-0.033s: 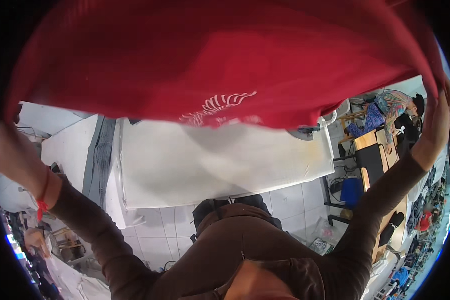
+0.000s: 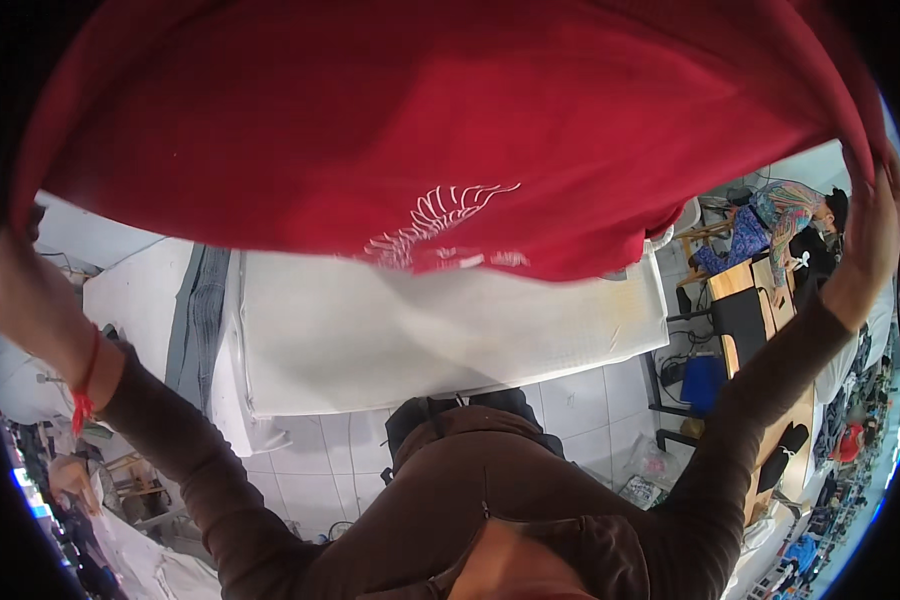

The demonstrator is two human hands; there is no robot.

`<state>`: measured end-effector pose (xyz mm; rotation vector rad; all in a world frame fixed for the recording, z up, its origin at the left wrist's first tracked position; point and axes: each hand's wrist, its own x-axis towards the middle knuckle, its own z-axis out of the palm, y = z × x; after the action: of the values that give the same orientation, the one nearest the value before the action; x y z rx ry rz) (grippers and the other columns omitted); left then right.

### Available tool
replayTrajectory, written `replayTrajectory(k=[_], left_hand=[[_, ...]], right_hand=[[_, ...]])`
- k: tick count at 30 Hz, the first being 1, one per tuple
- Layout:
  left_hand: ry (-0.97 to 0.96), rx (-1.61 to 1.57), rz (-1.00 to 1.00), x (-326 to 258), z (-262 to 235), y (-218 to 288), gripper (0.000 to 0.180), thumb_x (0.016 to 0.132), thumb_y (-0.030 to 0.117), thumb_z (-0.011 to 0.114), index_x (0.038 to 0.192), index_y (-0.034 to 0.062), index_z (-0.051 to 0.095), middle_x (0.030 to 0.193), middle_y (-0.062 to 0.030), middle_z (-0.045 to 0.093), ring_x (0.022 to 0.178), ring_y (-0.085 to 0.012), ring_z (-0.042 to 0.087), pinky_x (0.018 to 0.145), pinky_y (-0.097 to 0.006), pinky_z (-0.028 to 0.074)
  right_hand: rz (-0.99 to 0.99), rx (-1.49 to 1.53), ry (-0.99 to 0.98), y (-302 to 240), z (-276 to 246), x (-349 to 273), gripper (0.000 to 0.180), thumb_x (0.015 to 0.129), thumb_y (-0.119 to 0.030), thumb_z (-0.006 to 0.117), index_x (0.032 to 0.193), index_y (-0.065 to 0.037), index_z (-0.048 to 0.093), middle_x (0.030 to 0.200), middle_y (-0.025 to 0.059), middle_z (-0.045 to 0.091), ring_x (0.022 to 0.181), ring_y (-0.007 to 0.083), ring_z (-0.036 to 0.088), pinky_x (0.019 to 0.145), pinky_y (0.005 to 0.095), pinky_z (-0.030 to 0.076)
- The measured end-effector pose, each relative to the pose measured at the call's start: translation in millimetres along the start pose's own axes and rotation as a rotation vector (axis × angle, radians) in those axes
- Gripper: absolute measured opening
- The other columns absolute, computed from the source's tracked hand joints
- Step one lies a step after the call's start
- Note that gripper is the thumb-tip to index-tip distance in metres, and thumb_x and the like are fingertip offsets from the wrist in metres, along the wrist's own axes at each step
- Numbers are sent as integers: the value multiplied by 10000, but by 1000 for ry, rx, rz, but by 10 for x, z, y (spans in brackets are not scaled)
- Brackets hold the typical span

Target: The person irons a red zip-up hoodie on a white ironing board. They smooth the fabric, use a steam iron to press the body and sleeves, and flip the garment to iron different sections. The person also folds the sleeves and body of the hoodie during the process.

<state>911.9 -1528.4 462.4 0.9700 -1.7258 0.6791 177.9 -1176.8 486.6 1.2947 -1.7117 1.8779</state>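
A wide red garment [image 2: 350,130] with a white wing-like print is stretched in the air between my raised arms. It hangs above the far part of a white-covered table [image 2: 430,330]. My left hand [image 2: 38,305] is closed on its left edge, a red cord round the wrist. At the far right my right hand [image 2: 870,240] grips the opposite edge, fingers pointing up along the cloth. Both sets of fingertips are partly hidden by the fabric and the dark rim. The upper part of the garment runs out of view.
A grey cloth strip [image 2: 202,315] lies left of the white table. To the right, a co-worker [image 2: 785,215] in patterned clothing bends over a wooden table [image 2: 735,285] with black pieces on it. A blue bin [image 2: 702,385] stands under that table. Plastic bags [image 2: 650,470] lie on the tiled floor.
The garment's lower edge has swung down a little at the middle and right, covering more of the table's far side. Its print shows more sharply. My hands have barely moved.
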Motion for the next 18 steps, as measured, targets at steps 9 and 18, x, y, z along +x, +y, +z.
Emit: replayTrajectory(k=[9, 18], left_hand=[[-807, -451, -803, -3575, 1501, 1041, 201, 876, 78, 784, 1059, 115, 859, 1017, -126, 796, 895, -272, 755, 809, -382, 576], [-860, -83, -876, -5985, 458, 2223, 653, 771, 56, 871, 1378, 45, 629, 1377, -212, 620, 1305, -449, 584, 1092, -514, 487]], right_hand=[[618, -356, -645, 2272, 1432, -2677, 280, 857, -11, 672, 1098, 6, 813, 925, 78, 788, 738, 173, 756, 644, 355, 644], [1429, -91, -42, 2441, 1372, -6231, 438, 983, 54, 535, 1417, 12, 582, 1220, 171, 719, 1016, 217, 736, 775, 352, 673]])
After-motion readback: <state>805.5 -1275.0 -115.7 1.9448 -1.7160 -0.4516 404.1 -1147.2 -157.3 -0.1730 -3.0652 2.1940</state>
